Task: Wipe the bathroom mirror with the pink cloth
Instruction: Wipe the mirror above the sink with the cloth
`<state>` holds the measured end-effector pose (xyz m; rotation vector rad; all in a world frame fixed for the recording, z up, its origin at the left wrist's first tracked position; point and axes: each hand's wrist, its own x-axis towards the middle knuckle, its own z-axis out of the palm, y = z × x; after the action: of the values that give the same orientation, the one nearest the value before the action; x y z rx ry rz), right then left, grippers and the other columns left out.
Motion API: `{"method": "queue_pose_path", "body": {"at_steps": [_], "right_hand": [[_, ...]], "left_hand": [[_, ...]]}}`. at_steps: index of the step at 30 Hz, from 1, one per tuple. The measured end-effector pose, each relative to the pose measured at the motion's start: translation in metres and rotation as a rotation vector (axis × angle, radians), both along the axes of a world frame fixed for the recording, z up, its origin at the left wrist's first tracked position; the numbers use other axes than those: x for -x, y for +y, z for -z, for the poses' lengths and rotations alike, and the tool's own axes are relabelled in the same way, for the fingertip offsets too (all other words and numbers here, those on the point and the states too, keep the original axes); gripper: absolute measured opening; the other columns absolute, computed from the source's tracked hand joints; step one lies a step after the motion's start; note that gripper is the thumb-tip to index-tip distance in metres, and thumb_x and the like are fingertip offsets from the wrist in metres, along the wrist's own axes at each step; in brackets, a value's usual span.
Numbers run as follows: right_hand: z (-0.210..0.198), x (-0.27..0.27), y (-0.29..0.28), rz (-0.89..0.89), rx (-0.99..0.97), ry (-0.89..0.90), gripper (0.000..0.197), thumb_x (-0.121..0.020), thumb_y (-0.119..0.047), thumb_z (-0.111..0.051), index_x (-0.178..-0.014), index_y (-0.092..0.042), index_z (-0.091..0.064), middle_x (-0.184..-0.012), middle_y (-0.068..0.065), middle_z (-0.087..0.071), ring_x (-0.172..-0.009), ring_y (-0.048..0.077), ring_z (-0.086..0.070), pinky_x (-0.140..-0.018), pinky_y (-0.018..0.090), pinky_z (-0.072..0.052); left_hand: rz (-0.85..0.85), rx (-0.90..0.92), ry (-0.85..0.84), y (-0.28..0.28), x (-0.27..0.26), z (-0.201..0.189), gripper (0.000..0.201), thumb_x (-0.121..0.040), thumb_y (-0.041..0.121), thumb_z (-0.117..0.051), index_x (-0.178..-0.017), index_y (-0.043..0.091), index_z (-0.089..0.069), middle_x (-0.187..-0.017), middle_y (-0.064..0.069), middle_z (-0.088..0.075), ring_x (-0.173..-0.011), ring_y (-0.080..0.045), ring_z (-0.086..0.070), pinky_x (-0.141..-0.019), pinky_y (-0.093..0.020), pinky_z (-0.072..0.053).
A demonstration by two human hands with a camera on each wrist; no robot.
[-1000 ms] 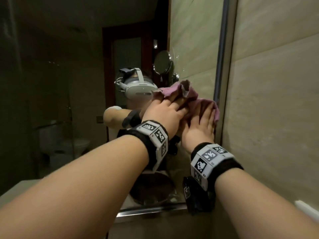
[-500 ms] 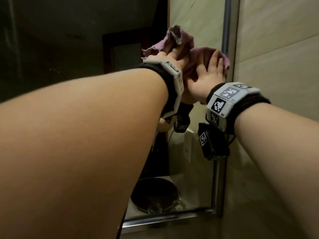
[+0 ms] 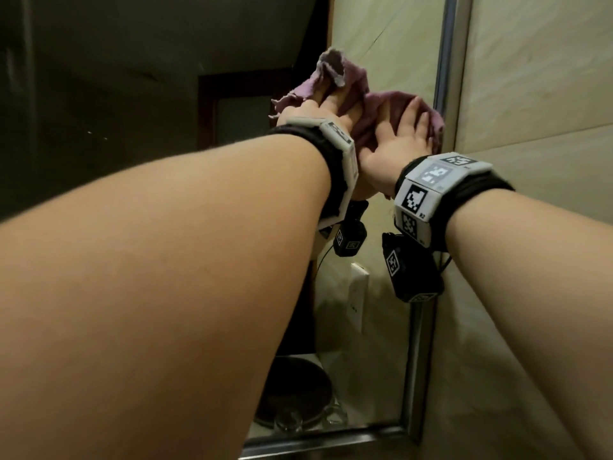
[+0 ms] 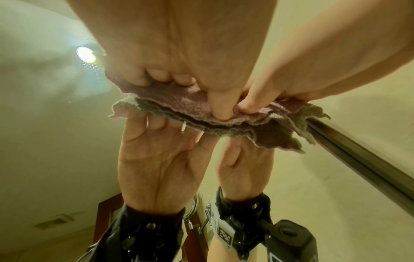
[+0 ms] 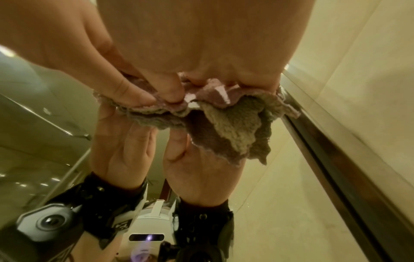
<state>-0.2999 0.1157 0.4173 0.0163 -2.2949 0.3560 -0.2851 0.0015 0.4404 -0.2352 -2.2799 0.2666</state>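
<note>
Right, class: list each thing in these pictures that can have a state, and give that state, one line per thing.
pink cloth: bunched, pressed flat against the mirror under both hands, corners sticking out.
mirror: upright on the wall, cloth near its right frame edge.
left hand: fingers straight, pressing the cloth.
right hand: fingers spread, pressing the cloth.
ceiling light: on, seen in reflection.
</note>
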Motion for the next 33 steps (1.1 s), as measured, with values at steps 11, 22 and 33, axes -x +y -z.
{"method": "queue_pose_path", "body": {"at_steps": [11, 22, 33], "right_hand": [[0.005, -0.014, -0.047, -0.023, -0.063, -0.031, 0.074, -0.091, -0.038, -0.043, -0.15, -0.025, -0.001, -0.155, 0.015, 0.024, -0.144, 0.034, 0.015, -0.119, 0.046, 0.002], [0.043, -0.014, -0.054, -0.036, -0.166, -0.049, 0.071, -0.095, -0.04, -0.035, -0.149, -0.023, 0.008, -0.154, 0.015, 0.026, -0.143, 0.033, 0.019, -0.117, 0.044, 0.007], [0.168, -0.017, -0.051, -0.122, -0.189, -0.148, 0.07, -0.096, -0.044, -0.03, -0.148, -0.024, 0.013, -0.154, 0.012, 0.026, -0.143, 0.03, 0.023, -0.114, 0.044, 0.014]], "left_hand": [[-0.069, -0.03, 0.006, -0.047, -0.014, 0.017, 0.06, -0.092, 0.044, -0.045, -0.146, 0.031, -0.022, -0.156, -0.005, -0.018, -0.137, -0.03, -0.029, -0.1, -0.045, -0.037], [-0.112, -0.02, 0.017, -0.064, -0.018, 0.056, 0.052, -0.098, 0.042, -0.033, -0.147, 0.031, -0.021, -0.159, -0.005, -0.006, -0.136, -0.031, -0.029, -0.108, -0.042, -0.027], [0.008, -0.003, -0.008, -0.072, -0.021, 0.188, 0.05, -0.101, 0.033, -0.026, -0.149, 0.03, -0.012, -0.157, -0.004, -0.018, -0.128, -0.028, -0.039, -0.101, -0.035, -0.032]]}}
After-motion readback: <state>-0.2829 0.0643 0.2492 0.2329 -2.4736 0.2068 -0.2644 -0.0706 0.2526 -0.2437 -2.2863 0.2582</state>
